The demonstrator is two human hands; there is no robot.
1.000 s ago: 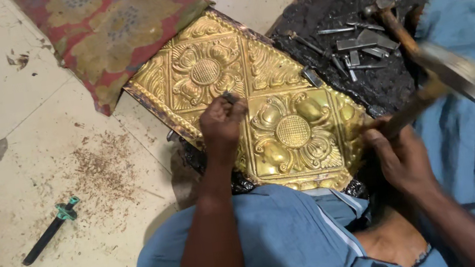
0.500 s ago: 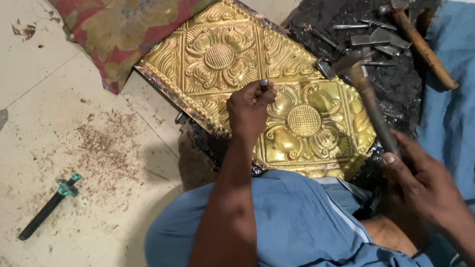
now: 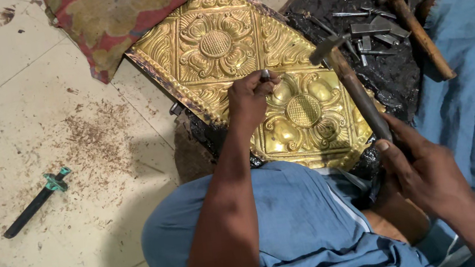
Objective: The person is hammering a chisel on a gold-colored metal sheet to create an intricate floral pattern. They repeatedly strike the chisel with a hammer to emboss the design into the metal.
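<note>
Brass panel (image 3: 241, 61): it lies flat on the floor (image 3: 42, 144) straight ahead of my knees, bedded on a black lumpy backing that shows at its edges, which I judge keeps the thin sheet from skidding or denting under blows.
Punch (image 3: 265, 75): a short metal rod standing nearly upright on the panel, near its middle, by the nearer flower; only its top shows above my fingers.
Left hand (image 3: 250, 97): my grip is closed round the punch, with the hand low against the panel, so the tip stays put, I'd say.
Hammer (image 3: 351, 82): its head hangs just right of the punch and above the panel, not touching it; the handle slants back toward me.
Right hand (image 3: 417, 164): my grip is wrapped round the handle's far end, off the panel's near right corner, which would give a longer swing.
Spare tools (image 3: 372, 31): loose steel punches on the black surface beyond the panel's right edge, within reach.
Second hammer (image 3: 416, 29): lying just right of those, head away from me.
Cushion (image 3: 117, 16): patterned red and green, touching the panel's far left edge.
Dark rod (image 3: 34, 204): green-tipped, on the floor well left of the panel.
</note>
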